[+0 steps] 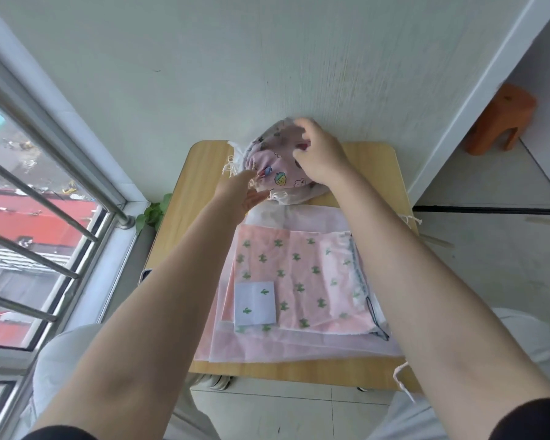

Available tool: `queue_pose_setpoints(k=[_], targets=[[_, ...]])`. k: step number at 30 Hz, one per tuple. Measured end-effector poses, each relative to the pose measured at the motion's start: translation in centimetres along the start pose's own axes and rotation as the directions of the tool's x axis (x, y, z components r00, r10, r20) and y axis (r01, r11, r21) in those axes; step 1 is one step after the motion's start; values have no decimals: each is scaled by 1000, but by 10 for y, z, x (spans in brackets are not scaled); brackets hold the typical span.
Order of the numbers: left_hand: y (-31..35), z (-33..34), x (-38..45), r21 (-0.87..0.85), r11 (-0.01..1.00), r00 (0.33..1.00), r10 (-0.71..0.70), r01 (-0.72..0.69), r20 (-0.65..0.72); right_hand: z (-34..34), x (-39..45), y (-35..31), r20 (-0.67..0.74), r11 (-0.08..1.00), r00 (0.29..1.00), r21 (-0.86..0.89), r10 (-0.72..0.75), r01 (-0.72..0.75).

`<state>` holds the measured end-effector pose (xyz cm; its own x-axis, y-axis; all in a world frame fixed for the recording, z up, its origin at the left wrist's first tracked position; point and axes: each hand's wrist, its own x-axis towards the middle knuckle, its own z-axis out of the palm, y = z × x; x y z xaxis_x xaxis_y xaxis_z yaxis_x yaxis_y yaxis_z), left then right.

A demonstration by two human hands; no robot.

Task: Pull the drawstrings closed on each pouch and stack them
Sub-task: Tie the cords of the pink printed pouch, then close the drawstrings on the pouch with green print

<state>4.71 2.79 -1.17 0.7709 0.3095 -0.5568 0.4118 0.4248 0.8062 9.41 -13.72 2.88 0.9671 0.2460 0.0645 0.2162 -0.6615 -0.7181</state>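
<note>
A bunched pink pouch printed with small cartoon fruits lies at the far edge of the wooden table, against the wall. My right hand rests on its top, fingers curled into the fabric. My left hand reaches to the pouch's near left side, where white drawstrings hang; its fingers are straight and touch the fabric. Nearer me lies a flat pink pouch with green cactus prints on top of larger white translucent pouches.
A window with metal bars runs along the left. The white wall stands directly behind the table. An orange stool sits on a ledge at the right. A white cord hangs over the table's near right edge.
</note>
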Motion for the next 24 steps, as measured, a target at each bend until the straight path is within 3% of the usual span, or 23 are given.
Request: queue_pose_setpoints(k=[2, 5, 7, 9, 12, 15, 19, 24], targets=[[-11, -3, -1, 103, 995, 1000, -14, 13, 9, 3, -7, 7, 40, 996, 999, -78, 36, -33], [-30, -3, -8, 433, 901, 999, 43, -38, -3, 10, -24, 22, 267, 950, 947, -296, 181, -98], [-43, -2, -14, 750, 647, 990, 117, -134, 76, 15, -37, 30, 365, 865, 883, -494, 295, -86], [-55, -2, -23, 911, 345, 973, 130, -227, 193, 19, -52, 39, 338, 780, 870, -620, 359, -81], [-74, -6, -30, 943, 177, 956, 127, -283, 263, 24, -69, 55, 275, 658, 878, -751, 392, -58], [-81, -9, -33, 944, 105, 943, 149, -314, 297, 28, -78, 66, 266, 579, 894, -815, 361, 9], [-83, -7, -38, 942, 24, 935, 136, -334, 328, 26, -83, 68, 222, 588, 932, -809, 285, 13], [-86, -4, -38, 939, -113, 933, 121, -326, 339, 20, -88, 65, 140, 681, 980, -732, 138, 8]])
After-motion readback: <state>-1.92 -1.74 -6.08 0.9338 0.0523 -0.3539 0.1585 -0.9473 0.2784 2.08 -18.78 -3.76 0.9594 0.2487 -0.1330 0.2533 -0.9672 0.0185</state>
